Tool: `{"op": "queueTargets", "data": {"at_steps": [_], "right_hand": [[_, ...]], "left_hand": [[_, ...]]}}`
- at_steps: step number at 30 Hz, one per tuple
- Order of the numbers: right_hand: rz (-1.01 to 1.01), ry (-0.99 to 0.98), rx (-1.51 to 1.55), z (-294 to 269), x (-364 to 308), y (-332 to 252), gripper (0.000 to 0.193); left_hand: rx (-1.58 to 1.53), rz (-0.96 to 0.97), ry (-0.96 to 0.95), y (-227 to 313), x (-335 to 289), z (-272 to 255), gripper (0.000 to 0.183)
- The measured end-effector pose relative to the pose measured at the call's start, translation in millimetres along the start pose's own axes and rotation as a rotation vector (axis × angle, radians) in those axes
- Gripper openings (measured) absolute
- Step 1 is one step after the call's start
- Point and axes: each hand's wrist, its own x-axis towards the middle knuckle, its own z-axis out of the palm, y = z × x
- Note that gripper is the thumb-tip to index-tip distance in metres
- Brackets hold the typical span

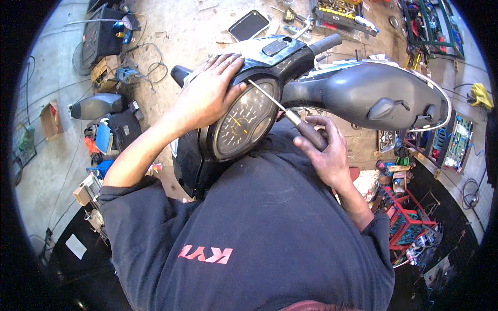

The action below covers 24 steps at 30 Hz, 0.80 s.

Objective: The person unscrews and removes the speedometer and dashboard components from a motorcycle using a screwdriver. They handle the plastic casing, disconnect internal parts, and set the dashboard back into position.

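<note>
My right hand (332, 153) is wrapped round the dark handle of a screwdriver (275, 101). Its long shaft slants up and left across the speedometer (243, 122), and the tip reaches the upper rim of that round dial near my left thumb. With fingers stretched out, my left hand (210, 90) lies on the black scooter handlebar cover (262, 57) beside the dial. A grey handlebar grip (327, 44) sticks out at the upper right of the cover. Whether the tip is wedged under the rim I cannot tell.
Right of the handlebar stretches the scooter's black seat (384, 96). A phone (249, 25) lies beyond the cover, near a tool tray (340, 13). Cables and an open black case (124, 127) are on the left; a red crate (407, 220) stands at the lower right.
</note>
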Motion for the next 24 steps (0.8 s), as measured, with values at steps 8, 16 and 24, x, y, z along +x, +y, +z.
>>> {"op": "queueTargets", "data": {"at_steps": [8, 16, 24], "right_hand": [[-0.481, 0.232, -0.462, 10, -10, 17, 0.045], [0.213, -0.02, -0.006, -3, -2, -5, 0.032], [-0.647, 0.197, -0.599, 9, -1, 14, 0.04]], "left_hand": [[-0.541, -0.379, 0.2, -55, -17, -8, 0.054], [-0.683, -0.546, 0.213, -100, -38, 25, 0.067], [-0.769, -0.566, 0.267, -117, -57, 53, 0.062]]}}
